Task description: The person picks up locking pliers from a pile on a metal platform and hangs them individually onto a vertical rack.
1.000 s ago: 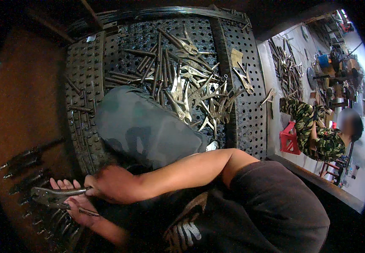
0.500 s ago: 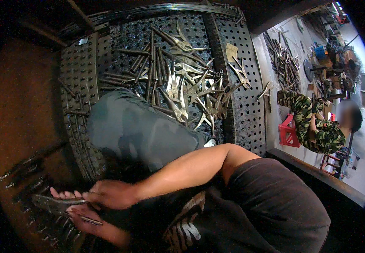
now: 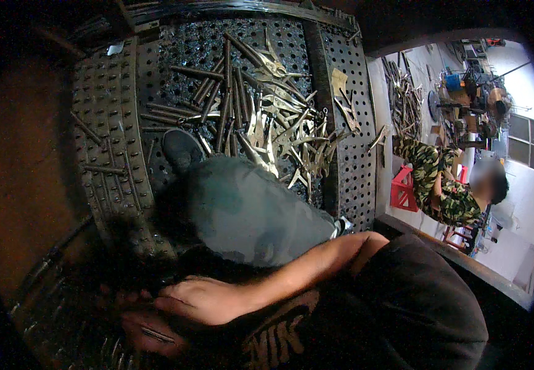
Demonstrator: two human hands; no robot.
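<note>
Nearest, both hands sit farther right in the view than a second ago, and in deeper shadow. The left hand [image 3: 139,323] is curled about a pair of locking pliers [image 3: 157,335], a handle lying across it. The right hand [image 3: 202,300] is bent just above it, fingertips lost in the dark; whether they are clamped on the tool cannot be told. Of the pliers, only a slim, dull metallic handle shows; the head, clear and shiny one second earlier, has sunk into the gloom. Beyond, the grey-green trouser leg [image 3: 254,209] has shifted right, and a dark shoe [image 3: 181,150] now shows. Farther off, steel pliers [image 3: 270,139] and dark rods [image 3: 228,80] lie heaped on a perforated metal plate [image 3: 356,176].
</note>
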